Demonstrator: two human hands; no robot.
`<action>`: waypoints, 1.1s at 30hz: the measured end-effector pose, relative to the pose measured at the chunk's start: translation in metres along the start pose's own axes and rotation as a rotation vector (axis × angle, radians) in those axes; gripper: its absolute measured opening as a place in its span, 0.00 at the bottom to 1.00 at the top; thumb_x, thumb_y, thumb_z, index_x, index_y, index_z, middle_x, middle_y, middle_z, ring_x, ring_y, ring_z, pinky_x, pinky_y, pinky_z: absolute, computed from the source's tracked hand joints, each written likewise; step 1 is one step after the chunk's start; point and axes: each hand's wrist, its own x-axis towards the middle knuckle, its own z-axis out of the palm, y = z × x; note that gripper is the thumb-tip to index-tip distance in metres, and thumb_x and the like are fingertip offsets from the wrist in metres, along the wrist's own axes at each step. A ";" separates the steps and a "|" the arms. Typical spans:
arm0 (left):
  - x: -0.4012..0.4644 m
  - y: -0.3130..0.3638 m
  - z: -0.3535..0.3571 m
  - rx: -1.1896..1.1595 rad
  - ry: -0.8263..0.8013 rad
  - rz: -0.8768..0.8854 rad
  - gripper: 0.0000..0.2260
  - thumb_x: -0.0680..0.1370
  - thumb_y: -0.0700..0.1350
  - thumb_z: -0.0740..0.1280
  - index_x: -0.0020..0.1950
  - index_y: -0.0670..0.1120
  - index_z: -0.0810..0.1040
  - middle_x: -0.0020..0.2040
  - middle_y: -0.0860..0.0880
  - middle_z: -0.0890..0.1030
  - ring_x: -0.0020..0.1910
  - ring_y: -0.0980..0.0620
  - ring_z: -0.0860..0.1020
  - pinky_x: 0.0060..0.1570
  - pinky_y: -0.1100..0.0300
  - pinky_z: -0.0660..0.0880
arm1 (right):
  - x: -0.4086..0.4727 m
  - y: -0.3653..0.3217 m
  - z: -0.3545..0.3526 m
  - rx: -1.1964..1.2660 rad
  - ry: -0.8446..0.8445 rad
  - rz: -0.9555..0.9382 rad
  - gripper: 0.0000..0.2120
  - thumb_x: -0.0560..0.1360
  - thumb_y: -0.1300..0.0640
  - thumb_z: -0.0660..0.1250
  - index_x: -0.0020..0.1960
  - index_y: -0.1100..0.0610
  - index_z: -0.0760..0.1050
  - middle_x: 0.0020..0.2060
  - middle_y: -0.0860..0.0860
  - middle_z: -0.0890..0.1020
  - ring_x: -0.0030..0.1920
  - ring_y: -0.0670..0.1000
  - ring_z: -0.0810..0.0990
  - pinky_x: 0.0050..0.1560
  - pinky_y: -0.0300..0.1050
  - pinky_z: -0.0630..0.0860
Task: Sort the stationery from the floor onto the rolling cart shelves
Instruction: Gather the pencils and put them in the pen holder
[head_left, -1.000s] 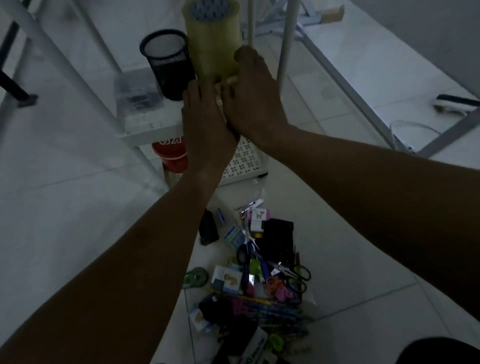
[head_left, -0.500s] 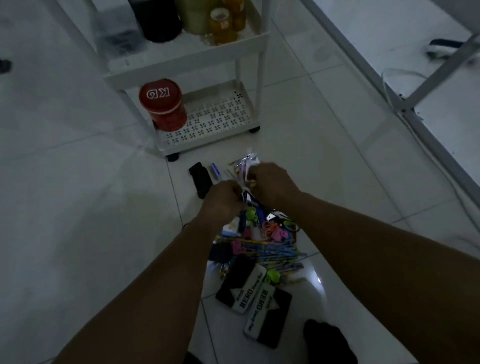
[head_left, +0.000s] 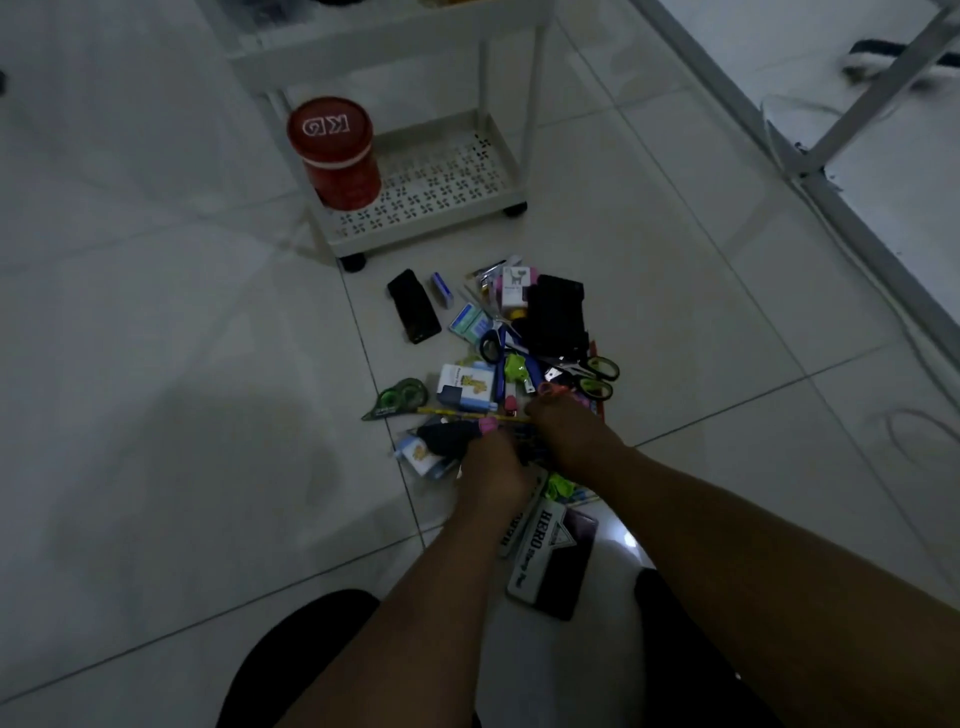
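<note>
Head view: my left hand (head_left: 491, 475) and right hand (head_left: 569, 439) reach into the stationery pile (head_left: 511, 374) on glossy floor tiles (head_left: 156, 364); what the fingers grip is too dim to tell. The perforated white cart (head_left: 441, 176) beyond holds a round red tin (head_left: 335, 153), its upper shelf cut off.

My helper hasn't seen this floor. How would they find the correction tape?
Start at the white cart, then look down to the stationery pile on the tiles. The correction tape lies alone at the pile's left edge: green, see-through, wedge-shaped.
</note>
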 end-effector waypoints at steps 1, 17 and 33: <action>-0.004 -0.003 0.006 -0.019 -0.001 0.005 0.05 0.74 0.36 0.65 0.47 0.38 0.79 0.46 0.39 0.81 0.46 0.40 0.80 0.39 0.57 0.71 | -0.001 -0.003 0.005 -0.015 -0.010 0.003 0.19 0.75 0.60 0.67 0.64 0.61 0.70 0.61 0.59 0.74 0.61 0.59 0.73 0.58 0.50 0.73; -0.005 -0.011 0.018 -0.135 0.078 0.015 0.06 0.72 0.33 0.65 0.36 0.33 0.74 0.40 0.32 0.78 0.41 0.35 0.77 0.32 0.51 0.65 | 0.015 0.001 0.018 -0.135 -0.169 -0.041 0.32 0.77 0.55 0.65 0.76 0.57 0.55 0.69 0.58 0.69 0.70 0.60 0.64 0.68 0.61 0.60; 0.013 -0.003 0.009 -1.044 -0.079 -0.545 0.11 0.78 0.40 0.65 0.58 0.37 0.77 0.51 0.36 0.82 0.47 0.39 0.82 0.43 0.51 0.82 | 0.026 0.018 0.003 0.133 -0.318 -0.092 0.22 0.78 0.52 0.64 0.67 0.60 0.64 0.62 0.60 0.74 0.57 0.58 0.75 0.54 0.49 0.74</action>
